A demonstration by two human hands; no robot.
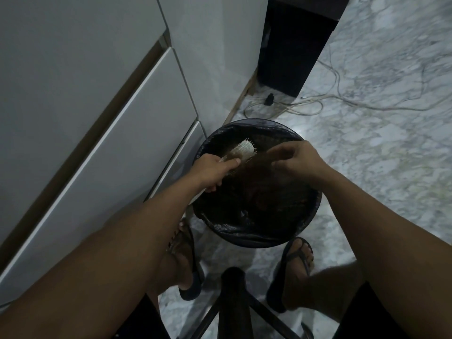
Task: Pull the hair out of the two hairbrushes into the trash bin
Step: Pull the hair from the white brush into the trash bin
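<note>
Over the trash bin (256, 238): left hand (215, 171) clamped on white hairbrush (242, 151); right hand (297, 160) fingers pinched together, contents unclear. No legible writing.

A pale hairbrush (241, 152) is gripped by the left hand (215, 171) above the trash bin (256, 237), which is lined with a black bag. Brown hair (263, 159) is pinched by the right hand (297, 160) over the bin.

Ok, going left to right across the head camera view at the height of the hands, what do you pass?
White cabinet drawers → left hand → hairbrush → right hand → marble-patterned floor.
</note>
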